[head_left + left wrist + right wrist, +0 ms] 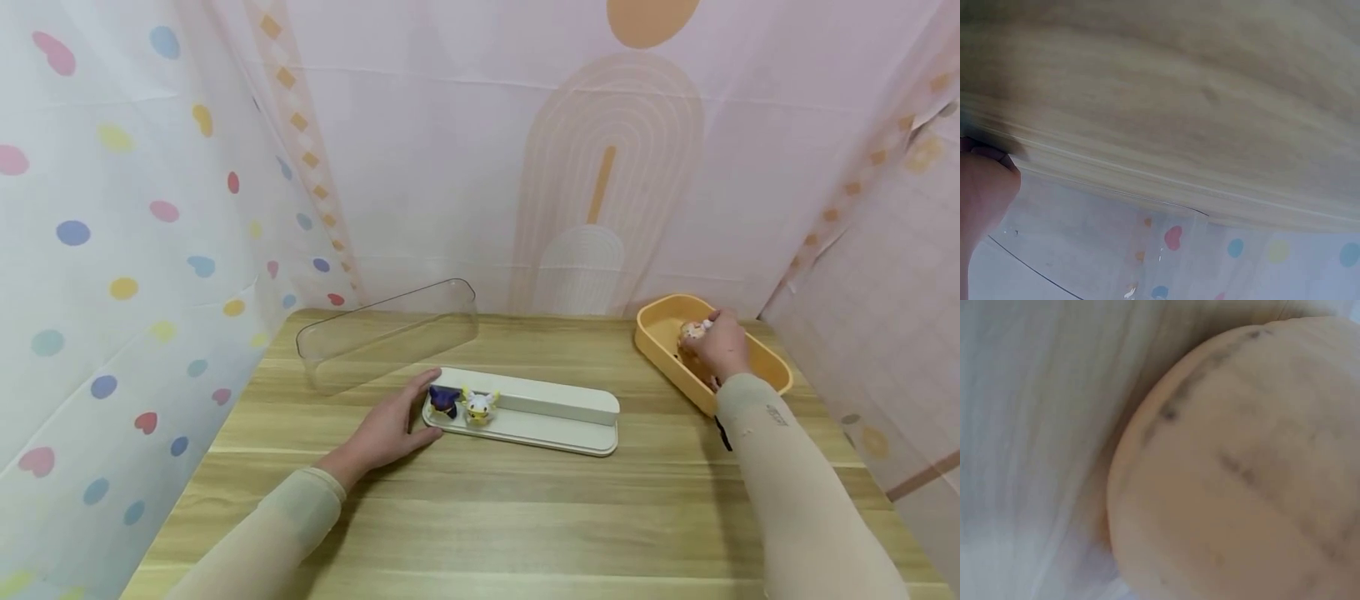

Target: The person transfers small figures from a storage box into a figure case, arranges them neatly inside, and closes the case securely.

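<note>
I see the wooden table [525, 517], a clear lid [390, 333] near its back left edge and a white tray [555, 417] mid-table. My left hand [386, 433] rests flat at the tray's left end, fingers straight. My right hand [722, 343] pinches a small figure [692, 331] inside the yellow tub [660, 333], back right corner.

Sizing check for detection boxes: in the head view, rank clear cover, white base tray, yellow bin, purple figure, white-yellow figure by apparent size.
1. white base tray and clear cover: look alike in length, so unranked.
2. yellow bin: shorter, partly hidden by the right hand.
3. purple figure and white-yellow figure: smallest, about equal.
</note>
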Available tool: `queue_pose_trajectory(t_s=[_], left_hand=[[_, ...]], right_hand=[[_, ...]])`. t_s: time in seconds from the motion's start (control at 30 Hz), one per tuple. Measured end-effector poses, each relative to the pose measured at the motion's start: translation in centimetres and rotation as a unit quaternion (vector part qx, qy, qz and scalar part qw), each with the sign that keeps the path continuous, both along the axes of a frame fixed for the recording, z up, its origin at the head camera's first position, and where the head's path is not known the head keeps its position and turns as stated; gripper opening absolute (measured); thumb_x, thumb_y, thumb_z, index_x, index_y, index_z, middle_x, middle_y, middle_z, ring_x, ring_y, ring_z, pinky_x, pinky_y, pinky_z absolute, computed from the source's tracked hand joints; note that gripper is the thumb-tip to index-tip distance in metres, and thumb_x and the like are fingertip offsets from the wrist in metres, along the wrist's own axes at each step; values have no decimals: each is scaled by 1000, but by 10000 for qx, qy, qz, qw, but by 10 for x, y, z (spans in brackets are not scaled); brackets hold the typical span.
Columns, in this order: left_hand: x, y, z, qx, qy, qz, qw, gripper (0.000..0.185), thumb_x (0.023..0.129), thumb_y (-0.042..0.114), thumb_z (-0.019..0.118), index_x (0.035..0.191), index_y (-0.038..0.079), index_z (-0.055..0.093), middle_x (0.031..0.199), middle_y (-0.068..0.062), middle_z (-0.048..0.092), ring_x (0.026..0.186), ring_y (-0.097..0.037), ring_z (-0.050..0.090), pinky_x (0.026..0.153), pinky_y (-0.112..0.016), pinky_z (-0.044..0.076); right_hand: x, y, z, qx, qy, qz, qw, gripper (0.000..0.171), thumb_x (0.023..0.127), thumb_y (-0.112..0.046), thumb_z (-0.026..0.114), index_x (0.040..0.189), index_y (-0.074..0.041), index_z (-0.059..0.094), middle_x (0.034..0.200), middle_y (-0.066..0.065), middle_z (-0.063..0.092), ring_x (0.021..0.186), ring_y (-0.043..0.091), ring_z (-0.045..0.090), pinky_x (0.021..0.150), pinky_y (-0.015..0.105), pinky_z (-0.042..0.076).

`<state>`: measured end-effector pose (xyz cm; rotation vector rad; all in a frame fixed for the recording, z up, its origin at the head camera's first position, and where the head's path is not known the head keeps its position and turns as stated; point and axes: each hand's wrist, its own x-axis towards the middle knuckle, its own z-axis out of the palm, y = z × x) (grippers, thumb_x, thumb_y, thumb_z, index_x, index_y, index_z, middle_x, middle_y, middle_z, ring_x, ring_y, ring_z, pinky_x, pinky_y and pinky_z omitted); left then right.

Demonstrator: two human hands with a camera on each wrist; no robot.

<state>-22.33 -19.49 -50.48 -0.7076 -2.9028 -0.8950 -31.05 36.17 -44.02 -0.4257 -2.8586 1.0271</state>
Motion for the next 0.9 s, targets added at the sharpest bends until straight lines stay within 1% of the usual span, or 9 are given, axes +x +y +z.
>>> queue_pose_trajectory(t_s=[0.17,0.23,0.3,0.37,0.47,0.57,0.67,0.8,0.9], left_hand=[[-1,1,-1,-18,-70,17,10000,99,93,32,85,170,30,23,164,-11,53,136,-41,62,111,-62,50],[-1,1,-1,-36,-61,40,10000,99,94,33,85,170,31,23,164,-10,53,130,-38,64,109,-61,52],[-2,1,-2,-64,-78,69,9999,98,94,33,85,170,31,23,164,-10,53,114,-31,69,103,-58,55],[-2,1,-2,-87,-88,86,9999,98,93,33,85,170,30,23,163,-11,54,112,-30,69,102,-57,55],[-5,1,-2,-100,-77,88,9999,99,93,33,85,170,30,23,163,-11,54,118,-34,69,104,-58,55],[-8,0,-3,-86,-26,66,9999,99,93,32,85,170,29,23,163,-13,54,137,-43,61,111,-63,50],[-9,-1,-3,-74,-4,63,10000,99,93,32,85,170,29,23,163,-13,54,140,-43,59,113,-63,49],[-11,-2,-4,-109,18,125,9999,99,93,34,85,170,30,23,162,-12,54,137,-43,61,110,-63,50],[-12,-1,-5,-118,19,158,9998,99,93,35,85,170,32,23,162,-12,54,134,-42,63,108,-63,52]], right_hand=[[4,1,3,-230,289,59,9993,73,90,-18,82,140,11,38,132,37,52,118,48,55,106,61,48],[5,3,5,-203,516,161,9983,70,88,-17,84,135,11,41,128,34,53,116,46,55,101,58,49],[7,3,9,-154,683,272,9972,68,87,-18,86,131,11,43,127,33,54,116,45,56,99,55,49],[9,2,15,-49,738,428,9963,67,88,-21,87,129,10,45,129,34,56,118,46,57,99,54,50],[14,-1,27,7,658,687,9955,70,87,-27,89,130,9,46,137,37,57,124,50,57,101,56,50],[19,-9,39,-116,518,982,9937,72,87,-29,90,131,6,45,143,39,56,130,51,57,102,55,50],[21,-24,48,-333,474,1270,9902,70,87,-28,91,130,3,45,144,36,57,133,49,58,100,48,52],[23,-52,55,-482,543,1589,9846,64,86,-25,92,126,0,48,134,28,63,127,42,63,89,33,54],[25,-74,56,-392,737,1920,9778,60,84,-22,94,121,-1,52,126,24,68,121,39,67,85,29,53]])
